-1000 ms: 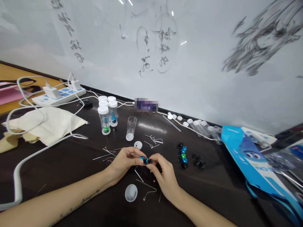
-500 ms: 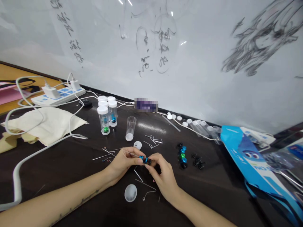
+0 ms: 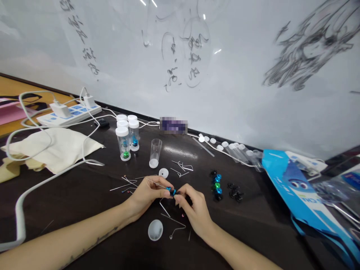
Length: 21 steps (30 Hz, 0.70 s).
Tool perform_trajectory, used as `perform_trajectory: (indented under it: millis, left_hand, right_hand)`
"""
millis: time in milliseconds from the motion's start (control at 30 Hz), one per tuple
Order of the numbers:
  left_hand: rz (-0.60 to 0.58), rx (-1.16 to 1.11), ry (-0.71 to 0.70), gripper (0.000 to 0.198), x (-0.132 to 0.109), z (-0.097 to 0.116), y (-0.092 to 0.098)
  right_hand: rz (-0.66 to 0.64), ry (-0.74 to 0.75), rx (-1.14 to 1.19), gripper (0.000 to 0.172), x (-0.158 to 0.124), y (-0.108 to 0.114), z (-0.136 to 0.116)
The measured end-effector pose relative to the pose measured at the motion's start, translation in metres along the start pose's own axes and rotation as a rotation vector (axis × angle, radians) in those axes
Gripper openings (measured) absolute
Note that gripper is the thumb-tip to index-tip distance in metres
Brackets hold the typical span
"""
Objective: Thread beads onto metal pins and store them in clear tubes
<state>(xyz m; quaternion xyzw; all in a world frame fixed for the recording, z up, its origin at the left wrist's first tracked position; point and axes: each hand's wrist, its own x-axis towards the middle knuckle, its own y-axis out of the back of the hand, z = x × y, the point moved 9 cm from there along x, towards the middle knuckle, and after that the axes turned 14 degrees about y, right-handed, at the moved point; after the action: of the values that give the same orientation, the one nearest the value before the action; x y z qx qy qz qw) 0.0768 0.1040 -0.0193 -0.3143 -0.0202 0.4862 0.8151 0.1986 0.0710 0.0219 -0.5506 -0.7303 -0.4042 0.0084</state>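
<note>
Over the middle of the table, my left hand [image 3: 146, 195] pinches a small, shiny blue-and-black spool-shaped piece [image 3: 170, 190] between thumb and fingertips. A thin metal wire runs back from it along the left fingers. Closed on the dark right end of the same piece is my right hand [image 3: 194, 210], its fingertips partly covering that end. Just beyond the left fingers lies a white round cap [image 3: 163, 173]. Below the hands are a bent metal wire [image 3: 177, 225] with a looped end and a small white cup [image 3: 155, 230].
Capped clear tubes [image 3: 123, 144] and an uncapped tube [image 3: 155, 152] stand behind the hands. Blue, green and black pieces [image 3: 217, 185] and black parts [image 3: 235, 192] lie right. A blue bag [image 3: 292, 187], pale cloth [image 3: 56, 148] and power strip [image 3: 70, 114] flank them.
The spool-shaped piece has shifted slightly and turned in my fingers. My right fingertips have changed position on its dark end; the things on the table stay put.
</note>
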Motion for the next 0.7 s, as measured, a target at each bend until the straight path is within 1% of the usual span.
perform_trajectory:
  millis: [33, 133, 167, 267, 367, 433, 567, 700]
  left_hand:
    - [0.002, 0.001, -0.001, 0.015, 0.0, 0.0003, 0.0002]
    - [0.005, -0.002, -0.015, 0.013, -0.0003, 0.0019, 0.0006]
    - [0.003, -0.003, -0.017, 0.013, -0.0005, 0.0022, 0.0005]
    - [-0.003, 0.001, -0.013, 0.014, -0.0009, 0.0017, -0.0001]
    - [-0.001, 0.012, -0.001, 0.015, -0.0012, 0.0005, -0.0007]
    - [0.006, 0.015, 0.005, 0.016, -0.0014, 0.0, -0.0008]
    - [0.013, 0.006, 0.009, 0.016, -0.0019, -0.0001, -0.0011]
    - [0.019, -0.003, -0.006, 0.015, -0.0017, 0.0015, 0.0]
  right_hand:
    - [0.0, -0.005, 0.004, 0.02, 0.0002, 0.0, 0.0007]
    - [0.043, 0.034, 0.009, 0.005, 0.0018, 0.0034, -0.0023]
    - [0.056, 0.052, 0.012, 0.004, 0.0023, 0.0045, -0.0039]
    - [0.047, 0.051, 0.014, 0.008, 0.0022, 0.0045, -0.0047]
    - [-0.009, 0.002, 0.019, 0.026, 0.0015, 0.0008, -0.0013]
    - [-0.025, -0.008, 0.025, 0.03, 0.0017, -0.0001, -0.0009]
    - [0.007, -0.007, 0.055, 0.018, 0.0028, 0.002, -0.002]
    - [0.048, 0.008, 0.089, 0.012, 0.0033, 0.0039, -0.0048]
